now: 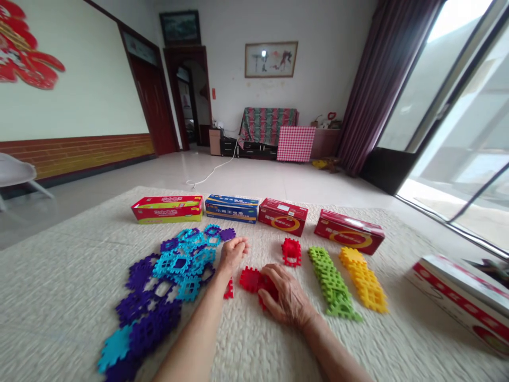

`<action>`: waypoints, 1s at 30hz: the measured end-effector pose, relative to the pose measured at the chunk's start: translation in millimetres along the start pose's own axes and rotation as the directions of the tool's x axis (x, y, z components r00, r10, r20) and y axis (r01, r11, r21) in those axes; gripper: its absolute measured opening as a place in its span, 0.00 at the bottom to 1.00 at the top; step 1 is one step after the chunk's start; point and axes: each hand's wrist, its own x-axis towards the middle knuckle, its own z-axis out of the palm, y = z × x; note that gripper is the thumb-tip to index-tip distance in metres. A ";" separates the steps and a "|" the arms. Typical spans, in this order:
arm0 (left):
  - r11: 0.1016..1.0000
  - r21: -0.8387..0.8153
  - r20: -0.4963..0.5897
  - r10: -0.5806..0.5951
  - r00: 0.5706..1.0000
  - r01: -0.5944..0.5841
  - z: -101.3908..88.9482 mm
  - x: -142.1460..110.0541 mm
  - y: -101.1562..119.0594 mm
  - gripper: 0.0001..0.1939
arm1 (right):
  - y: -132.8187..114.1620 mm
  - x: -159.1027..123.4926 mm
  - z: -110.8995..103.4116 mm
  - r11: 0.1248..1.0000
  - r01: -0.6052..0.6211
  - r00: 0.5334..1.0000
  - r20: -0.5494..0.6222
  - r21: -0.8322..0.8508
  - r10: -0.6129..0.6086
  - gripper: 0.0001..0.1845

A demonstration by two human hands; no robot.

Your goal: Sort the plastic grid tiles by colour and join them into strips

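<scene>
My left hand [233, 253] is curled into a loose fist at the right edge of a spread of cyan [178, 267] and purple [140, 276] interlocking plastic pieces. My right hand [280, 294] lies over a cluster of red pieces [249, 279], its fingers closed around them and hiding part of the cluster. A small red stack [291, 251] stands just beyond it. Another red piece [228, 289] lies between my forearms. To the right run a row of green pieces [330, 284] and a row of yellow pieces [363, 281].
Everything lies on a cream woven rug [59, 276]. Several printed cardboard boxes, including a red-and-yellow one [167, 209] and a blue one [231, 208], line its far side. A larger red-and-white box [461, 302] sits at the right. A white cord [212, 172] crosses the tiled floor beyond.
</scene>
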 end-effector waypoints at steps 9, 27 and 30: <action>0.994 -0.089 -0.065 -0.070 0.995 0.064 -9.2 8.3 8.8 0.13 | 0.8 -1.3 0.6 1.000 0.001 1.000 -0.008 0.002 -0.001 0.13; 1.000 0.021 0.098 0.008 0.995 -0.010 11.1 5.6 2.4 0.13 | 4.8 -2.2 -2.5 0.997 -0.006 1.000 0.010 0.077 0.006 0.24; 0.997 0.071 0.145 0.032 0.989 -0.043 9.0 13.1 -2.4 0.12 | 4.9 -2.5 -1.0 0.998 -0.018 1.000 0.019 0.067 0.017 0.28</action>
